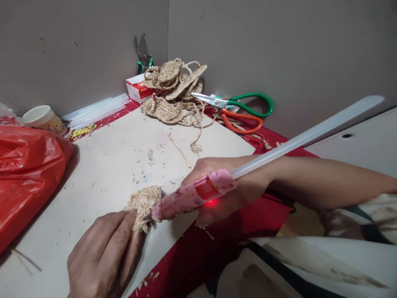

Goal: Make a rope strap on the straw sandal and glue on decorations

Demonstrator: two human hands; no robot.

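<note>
My right hand [214,186] is closed around a pink hot glue gun [192,196] with a red light glowing on it and a long clear glue stick [310,134] sticking out behind. Its nozzle touches a small woven straw piece [144,203] lying on the pale board [118,165]. My left hand [105,252] rests on the board's near edge, fingers together, pressing down the straw piece's near side.
A pile of woven straw shapes and cord [175,91] lies at the back, with green-handled scissors [245,101], orange-handled scissors [242,120], pruning shears [143,56] and a red-white box [138,89]. Spare glue sticks [96,109], a paper cup [41,118] and a red plastic bag [25,174] sit left.
</note>
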